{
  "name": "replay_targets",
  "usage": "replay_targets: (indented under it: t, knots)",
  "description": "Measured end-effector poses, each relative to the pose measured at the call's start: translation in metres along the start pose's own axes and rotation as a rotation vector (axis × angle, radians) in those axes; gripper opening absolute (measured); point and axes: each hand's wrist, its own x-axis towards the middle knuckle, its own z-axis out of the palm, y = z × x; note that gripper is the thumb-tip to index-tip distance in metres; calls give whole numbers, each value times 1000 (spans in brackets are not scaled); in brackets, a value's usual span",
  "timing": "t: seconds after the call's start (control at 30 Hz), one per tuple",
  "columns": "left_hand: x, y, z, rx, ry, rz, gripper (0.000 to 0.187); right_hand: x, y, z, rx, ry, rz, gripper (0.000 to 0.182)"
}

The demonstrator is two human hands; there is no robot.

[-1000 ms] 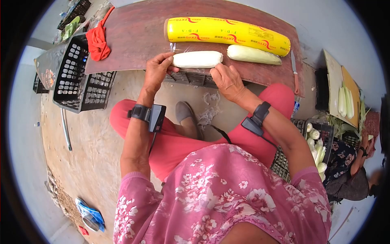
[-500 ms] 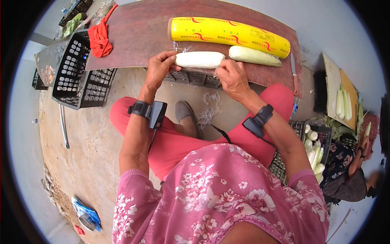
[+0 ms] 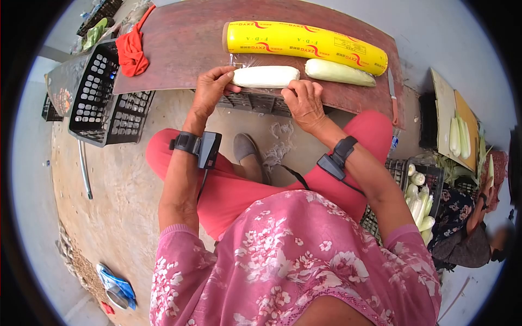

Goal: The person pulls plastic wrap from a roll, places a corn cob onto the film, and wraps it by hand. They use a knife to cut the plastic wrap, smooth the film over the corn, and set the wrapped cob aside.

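A pale, husk-covered ear of corn (image 3: 266,76) lies crosswise near the table's front edge, with clear cling film (image 3: 244,61) showing behind its left end. My left hand (image 3: 213,86) is closed around that left end, thumb on top. At the right end, my right hand (image 3: 305,103) has its fingers curled at the corn's near side; whatever they pinch is too hard to make out. A second, greener ear of corn (image 3: 340,73) rests to the right. Behind both stretches a big yellow roll of cling film (image 3: 304,42).
A knife (image 3: 392,95) lies at the reddish table's (image 3: 179,49) right edge. Black crates (image 3: 95,100) with a red cloth (image 3: 131,54) stand left. More corn fills a crate (image 3: 429,174) at right, near another person (image 3: 462,233). Corn also lies on a board (image 3: 446,108).
My right hand has shifted slightly left and toward me, from the corn's right tip to its near side. My left hand keeps its hold, and the corn has hardly moved.
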Motion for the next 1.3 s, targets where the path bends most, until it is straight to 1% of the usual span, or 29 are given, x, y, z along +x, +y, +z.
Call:
replay_targets:
  t: [0.1, 0.2, 0.3, 0.5, 0.6, 0.7, 0.8, 0.9, 1.0, 1.1, 1.2, 1.3]
  knots:
    - [-1, 1, 1, -13, 12, -10, 23, -2, 3, 3, -22, -34, 10, 18]
    - [-2, 1, 1, -13, 15, -5, 23, -1, 4, -1, 54, -7, 28, 12]
    - [0, 0, 1, -17, 10, 7, 23, 2, 4, -8, 128, -54, 50, 12]
    - [3, -3, -4, 33, -26, 3, 24, 16, 3, -30, 278, 41, 150, 16]
    - [5, -5, -6, 40, -28, -6, 24, 19, 9, -29, 334, 63, 132, 17]
    - [6, -6, -7, 25, -41, 3, 24, 23, 12, -24, 452, 104, 172, 16]
    - [7, -5, -9, 78, -63, 14, 23, 27, 18, -24, 476, 115, 149, 16]
    - [9, -3, -8, 100, -89, 26, 24, 29, 19, -27, 415, 22, 169, 15]
    - [6, 2, -9, 109, -112, 37, 25, 31, 20, -20, 389, 88, 144, 15]
    - [1, 9, -9, 166, -123, 39, 30, 34, 19, -19, 423, 117, 169, 14]
    - [-2, 4, -2, 280, -105, 248, 39, 37, 22, -18, 469, 88, 229, 14]
    - [-4, 3, 7, 224, -115, 211, 54, 38, 23, -14, 516, 124, 287, 14]
